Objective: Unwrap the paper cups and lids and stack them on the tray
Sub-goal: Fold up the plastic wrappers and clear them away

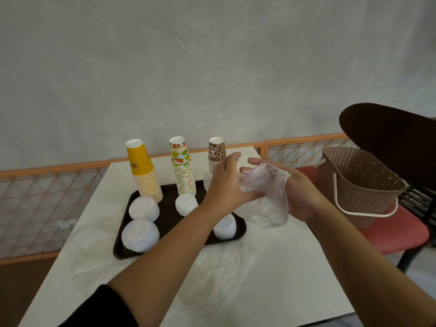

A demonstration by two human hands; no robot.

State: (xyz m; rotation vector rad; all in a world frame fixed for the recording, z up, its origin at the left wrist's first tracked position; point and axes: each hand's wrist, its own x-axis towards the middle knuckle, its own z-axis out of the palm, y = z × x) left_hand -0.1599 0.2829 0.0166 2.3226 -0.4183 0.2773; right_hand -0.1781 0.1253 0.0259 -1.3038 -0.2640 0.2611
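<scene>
Both hands are working above the desk's (236, 291) right side: the left hand (224, 182) and right hand (299, 192) are gripping a clear plastic wrapper (266, 187). Lid stacks (140, 234) and cup stacks (145, 175) are standing on the tray (165, 215) toward the far left corner.

Both hands, the left (226, 182) and the right (299, 197), crumple a clear plastic wrapper (266, 192) just right of the tray (165, 213). Three cup stacks (182, 166) and white lids (141, 234) stand on the tray. A basket (361, 185) sits further right.
</scene>
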